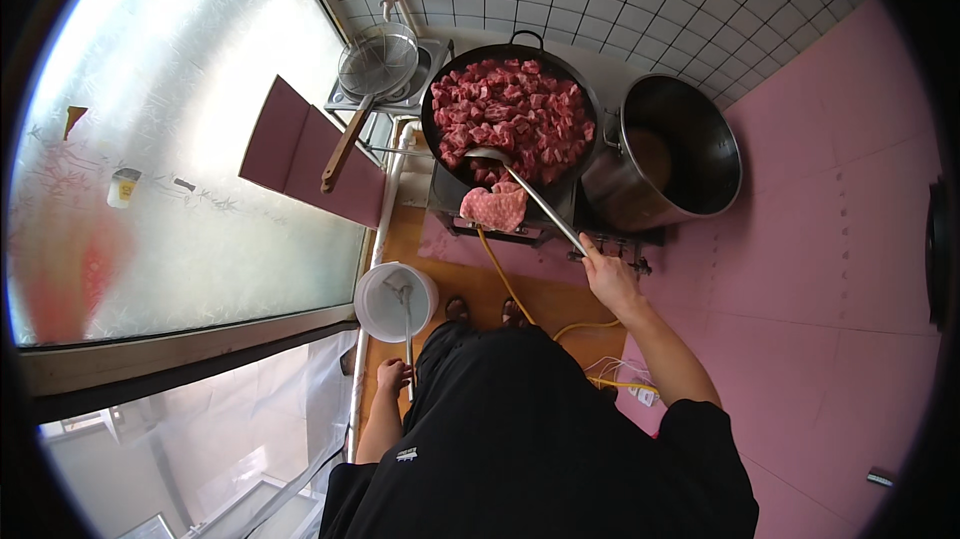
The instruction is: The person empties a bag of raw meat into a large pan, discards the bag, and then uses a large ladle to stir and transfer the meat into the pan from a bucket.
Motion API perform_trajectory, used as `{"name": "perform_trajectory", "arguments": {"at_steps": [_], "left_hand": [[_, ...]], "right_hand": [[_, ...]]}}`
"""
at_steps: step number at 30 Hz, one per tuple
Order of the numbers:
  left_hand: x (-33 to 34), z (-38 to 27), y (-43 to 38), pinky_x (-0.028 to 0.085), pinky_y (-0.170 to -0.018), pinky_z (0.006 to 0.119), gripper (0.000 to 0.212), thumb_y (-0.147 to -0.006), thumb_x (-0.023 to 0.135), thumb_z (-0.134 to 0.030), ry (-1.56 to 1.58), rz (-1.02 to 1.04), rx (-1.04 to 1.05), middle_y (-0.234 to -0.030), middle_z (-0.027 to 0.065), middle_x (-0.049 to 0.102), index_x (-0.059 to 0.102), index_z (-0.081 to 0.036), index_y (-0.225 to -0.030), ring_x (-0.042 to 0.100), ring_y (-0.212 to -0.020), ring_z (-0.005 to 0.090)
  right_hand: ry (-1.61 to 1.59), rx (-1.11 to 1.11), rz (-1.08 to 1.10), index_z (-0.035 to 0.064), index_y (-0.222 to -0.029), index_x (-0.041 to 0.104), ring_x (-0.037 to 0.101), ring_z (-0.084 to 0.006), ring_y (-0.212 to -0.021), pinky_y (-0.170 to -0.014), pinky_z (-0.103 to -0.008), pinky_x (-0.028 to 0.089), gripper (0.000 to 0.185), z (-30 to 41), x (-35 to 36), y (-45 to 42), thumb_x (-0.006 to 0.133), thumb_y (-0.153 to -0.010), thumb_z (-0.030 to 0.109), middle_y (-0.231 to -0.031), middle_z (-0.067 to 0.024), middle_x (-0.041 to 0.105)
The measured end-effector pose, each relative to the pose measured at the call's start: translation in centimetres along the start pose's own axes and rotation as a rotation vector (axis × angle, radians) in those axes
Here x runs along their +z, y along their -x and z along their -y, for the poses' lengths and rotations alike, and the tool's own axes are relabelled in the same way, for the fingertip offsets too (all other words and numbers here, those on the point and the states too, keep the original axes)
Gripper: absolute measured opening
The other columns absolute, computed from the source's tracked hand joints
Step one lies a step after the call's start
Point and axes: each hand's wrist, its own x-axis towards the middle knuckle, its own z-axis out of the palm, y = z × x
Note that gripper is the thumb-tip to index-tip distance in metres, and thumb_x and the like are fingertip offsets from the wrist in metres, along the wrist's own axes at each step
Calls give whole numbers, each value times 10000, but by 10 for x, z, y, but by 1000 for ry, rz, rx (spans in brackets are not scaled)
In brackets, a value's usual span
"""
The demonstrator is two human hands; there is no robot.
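Observation:
A large black wok (587, 81) full of raw red meat chunks (517, 107) sits on a stove. My right hand (611, 280) grips the handle end of a metal ladle (551, 215), whose bowl rests at the lower side of the meat. A pink spotted cloth (495, 209) lies over the wok's near rim. Low on the left, my left hand (394, 375) is closed around the handle of a second metal utensil (409, 321); its head is inside a white plastic bucket (362, 306).
A deep steel pot (626, 190) stands right of the wok. A wire strainer with a wooden handle (349, 145) lies over a small burner at upper left. Pink panels, a white pipe (391, 194) and a frosted window flank the left. A yellow hose (499, 265) crosses the floor near my feet.

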Motion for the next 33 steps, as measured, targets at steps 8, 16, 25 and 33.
{"name": "perform_trajectory", "arguments": {"at_steps": [8, 16, 25, 33], "left_hand": [[-28, 6, -12, 529, -548, 352, 403, -901, 538, -83, -44, 8, -55, -932, 136, 707, 561, -13, -1297, 694, -679, 240], [-20, -3, -25, 511, -507, 331, 369, -905, 519, -71, -10, 43, -6, -897, 127, 705, 577, -8, -1263, 679, -647, 214], [-17, 0, -30, 495, -485, 327, 356, -906, 488, -53, 22, 75, 3, -831, 127, 667, 578, 15, -1244, 638, -597, 202], [-29, 1, -30, 474, -473, 314, 345, -919, 503, -58, 44, 76, -20, -841, 134, 681, 558, 5, -1253, 654, -602, 208]], "right_hand": [[-28, 54, -24, 240, -1451, 541, 670, -440, -704, -662, -540, 537, 476, -28, -22, 1, 603, -981, 276, -753, -246, 672], [-50, 84, -8, 211, -1466, 519, 667, -435, -728, -647, -523, 524, 485, -19, -92, 18, 596, -989, 245, -797, -250, 672], [229, 6, 10, 196, -1541, 415, 666, -391, -645, -599, -491, 538, 563, 49, -111, 8, 572, -1002, 237, -719, -194, 655], [418, 56, 231, 73, -1587, 284, 704, -386, -725, -670, -507, 581, 675, 44, -63, -32, 490, -944, 67, -800, -225, 687]]}}
